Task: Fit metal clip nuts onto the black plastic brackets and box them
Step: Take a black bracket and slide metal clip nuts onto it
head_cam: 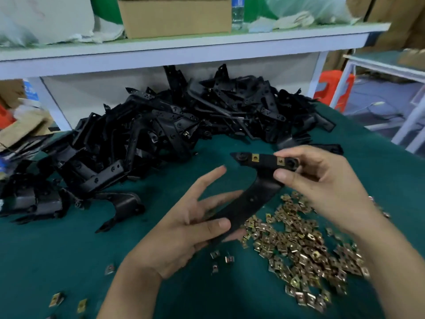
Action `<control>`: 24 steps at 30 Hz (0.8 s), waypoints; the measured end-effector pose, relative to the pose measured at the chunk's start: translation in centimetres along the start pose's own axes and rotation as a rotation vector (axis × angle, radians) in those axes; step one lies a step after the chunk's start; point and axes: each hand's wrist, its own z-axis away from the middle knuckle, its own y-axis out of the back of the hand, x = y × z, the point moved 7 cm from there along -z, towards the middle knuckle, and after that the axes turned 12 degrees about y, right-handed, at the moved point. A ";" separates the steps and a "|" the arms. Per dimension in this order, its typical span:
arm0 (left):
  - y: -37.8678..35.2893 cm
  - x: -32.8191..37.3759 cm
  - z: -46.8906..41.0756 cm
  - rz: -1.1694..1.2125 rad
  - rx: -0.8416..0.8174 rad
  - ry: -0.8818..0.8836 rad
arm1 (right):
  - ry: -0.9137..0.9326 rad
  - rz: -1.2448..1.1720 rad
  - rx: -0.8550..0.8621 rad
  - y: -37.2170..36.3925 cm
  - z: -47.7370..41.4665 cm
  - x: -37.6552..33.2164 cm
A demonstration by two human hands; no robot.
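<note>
While held above the green felt table (69, 249), curved black plastic bracket (250, 199) bearing two brass-coloured metal clip nuts (255, 157), right hand (322, 180) pinching its upper bar, left hand (184, 231) clamping its lower end under the thumb, fingers (207, 180) splayed, loose clip nuts (303, 245) heaped below, bracket pile (161, 130) behind.

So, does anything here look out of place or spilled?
Only slightly: a few stray clip nuts lie on the green mat at lower left, well apart from the main nut pile on the right. Nothing looks damaged.
</note>
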 end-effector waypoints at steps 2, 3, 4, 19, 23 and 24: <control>-1.5 -0.5 -1.3 0.008 -0.010 0.018 | -0.029 0.034 0.074 3.2 2.3 0.0; -2.4 -0.8 -2.0 0.011 -0.012 0.028 | -0.040 0.047 0.105 4.7 3.6 0.0; -3.3 -1.1 -2.8 0.016 -0.014 0.043 | -0.052 0.059 0.136 6.2 4.9 -0.2; -21.3 -8.0 -13.1 -0.142 -0.133 0.230 | -0.299 0.437 0.547 22.9 23.3 -4.4; -25.2 -9.2 -14.6 -0.207 -0.178 0.248 | -0.383 0.545 0.581 25.3 26.8 -5.3; -26.1 -9.4 -14.9 -0.221 -0.184 0.250 | -0.403 0.564 0.582 25.8 27.5 -5.5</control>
